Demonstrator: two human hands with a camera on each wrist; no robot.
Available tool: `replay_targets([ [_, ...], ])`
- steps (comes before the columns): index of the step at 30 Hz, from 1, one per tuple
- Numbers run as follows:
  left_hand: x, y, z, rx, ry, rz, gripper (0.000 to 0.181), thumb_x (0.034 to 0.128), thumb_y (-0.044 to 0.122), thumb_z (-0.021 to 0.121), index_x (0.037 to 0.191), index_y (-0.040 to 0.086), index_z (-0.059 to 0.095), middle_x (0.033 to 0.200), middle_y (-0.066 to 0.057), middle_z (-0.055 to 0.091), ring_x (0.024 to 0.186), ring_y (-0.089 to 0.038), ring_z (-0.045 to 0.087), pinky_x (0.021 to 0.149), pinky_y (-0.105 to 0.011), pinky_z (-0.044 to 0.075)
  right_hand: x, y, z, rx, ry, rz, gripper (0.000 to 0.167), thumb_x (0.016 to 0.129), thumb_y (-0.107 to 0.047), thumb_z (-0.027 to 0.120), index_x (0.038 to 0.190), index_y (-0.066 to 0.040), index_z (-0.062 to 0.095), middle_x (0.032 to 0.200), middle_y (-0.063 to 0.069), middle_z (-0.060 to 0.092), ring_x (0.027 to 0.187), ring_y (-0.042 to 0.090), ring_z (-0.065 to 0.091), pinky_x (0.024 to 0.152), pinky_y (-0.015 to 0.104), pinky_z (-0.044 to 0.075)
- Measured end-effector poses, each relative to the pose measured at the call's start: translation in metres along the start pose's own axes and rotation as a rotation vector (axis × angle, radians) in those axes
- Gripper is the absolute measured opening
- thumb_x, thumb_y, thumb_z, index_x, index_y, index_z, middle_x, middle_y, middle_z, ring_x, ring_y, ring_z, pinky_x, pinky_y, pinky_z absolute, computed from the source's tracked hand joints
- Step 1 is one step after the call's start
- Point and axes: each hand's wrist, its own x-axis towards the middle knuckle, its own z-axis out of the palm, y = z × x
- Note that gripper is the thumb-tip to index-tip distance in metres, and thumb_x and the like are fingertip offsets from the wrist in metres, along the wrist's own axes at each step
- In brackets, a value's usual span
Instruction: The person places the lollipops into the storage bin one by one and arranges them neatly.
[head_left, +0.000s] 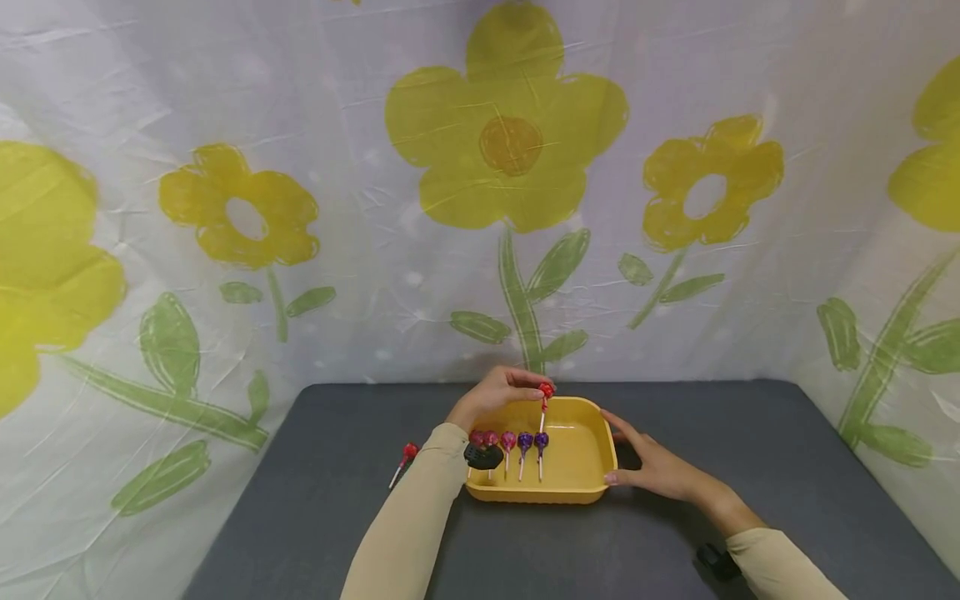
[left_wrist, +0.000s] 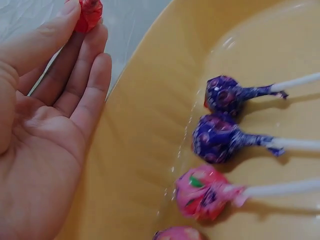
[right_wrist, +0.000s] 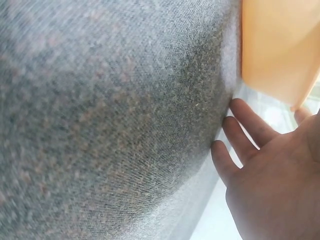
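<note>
My left hand [head_left: 491, 396] is over the far side of a yellow tray [head_left: 577, 492], pinching a red-wrapped lollipop [head_left: 546, 390] by its head between thumb and fingers; its white stick points down. In the left wrist view only part of that red head shows, at the top. Inside the tray lies a row of several lollipops: two purple ones [left_wrist: 217, 139] at the right end, then a pink one [left_wrist: 202, 192], with more pinkish ones partly hidden by the left wrist. My right hand [head_left: 660, 467] touches the tray's right side, fingers spread and fairly straight.
Another red lollipop [head_left: 409, 451] lies on the dark grey table [head_left: 322, 500] left of the tray, partly behind the left sleeve. Black wrist devices [head_left: 483, 456] are worn on both arms. A flower-print curtain [head_left: 360, 292] hangs behind the table.
</note>
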Motion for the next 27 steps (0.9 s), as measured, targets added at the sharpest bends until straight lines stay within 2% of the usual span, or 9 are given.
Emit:
replay_targets([
  [3, 0.0, 0.0, 0.007, -0.014, -0.022, 0.005, 0.031, 0.0945, 0.014, 0.067, 0.125, 0.007, 0.07, 0.121, -0.013, 0.072, 0.109, -0.015, 0.069, 0.101, -0.035, 0.053, 0.0, 0.001, 0.0, -0.005, 0.005, -0.002, 0.097, 0.088, -0.04, 0.074, 0.16, -0.03, 0.009, 0.15, 0.023, 0.044, 0.141, 0.049, 0.035, 0.102, 0.074, 0.034],
  [7, -0.003, -0.002, 0.014, -0.041, -0.042, -0.02, 0.03, 0.0943, 0.016, 0.067, 0.123, 0.009, 0.071, 0.119, -0.01, 0.073, 0.107, -0.014, 0.069, 0.101, -0.041, 0.053, 0.0, 0.001, 0.001, -0.013, 0.006, -0.016, 0.097, 0.088, -0.039, 0.073, 0.16, -0.029, 0.009, 0.149, 0.024, 0.044, 0.14, 0.049, 0.037, 0.102, 0.074, 0.035],
  [13, -0.005, -0.005, 0.021, -0.087, -0.058, -0.042, 0.032, 0.093, 0.014, 0.068, 0.124, 0.009, 0.07, 0.121, -0.011, 0.073, 0.111, -0.022, 0.069, 0.1, -0.04, 0.054, 0.0, -0.001, 0.0, -0.005, 0.007, -0.012, 0.096, 0.089, -0.038, 0.073, 0.16, -0.029, 0.009, 0.15, 0.024, 0.043, 0.141, 0.05, 0.035, 0.102, 0.074, 0.034],
  [16, -0.006, -0.007, 0.023, -0.103, -0.066, -0.059, 0.032, 0.092, 0.012, 0.069, 0.124, 0.008, 0.07, 0.121, -0.012, 0.072, 0.11, -0.02, 0.07, 0.098, -0.039, 0.055, 0.0, -0.002, 0.0, -0.007, 0.004, 0.0, 0.097, 0.089, -0.039, 0.073, 0.16, -0.031, 0.009, 0.151, 0.024, 0.042, 0.141, 0.051, 0.034, 0.102, 0.075, 0.033],
  [19, -0.006, -0.009, 0.024, -0.102, -0.063, -0.076, 0.031, 0.0912, 0.013, 0.07, 0.122, 0.01, 0.071, 0.12, -0.01, 0.073, 0.108, -0.015, 0.071, 0.097, -0.038, 0.056, 0.0, -0.001, 0.0, -0.007, 0.003, 0.01, 0.097, 0.089, -0.041, 0.073, 0.16, -0.031, 0.008, 0.151, 0.023, 0.042, 0.141, 0.051, 0.033, 0.102, 0.075, 0.033],
  [27, -0.007, -0.013, 0.028, -0.01, -0.092, -0.072, 0.029, 0.0896, 0.017, 0.073, 0.118, 0.014, 0.074, 0.116, -0.005, 0.075, 0.111, -0.012, 0.069, 0.096, -0.027, 0.055, 0.001, 0.001, 0.002, 0.011, 0.006, 0.021, 0.097, 0.088, -0.041, 0.073, 0.16, -0.032, 0.009, 0.15, 0.021, 0.044, 0.141, 0.048, 0.035, 0.105, 0.074, 0.032],
])
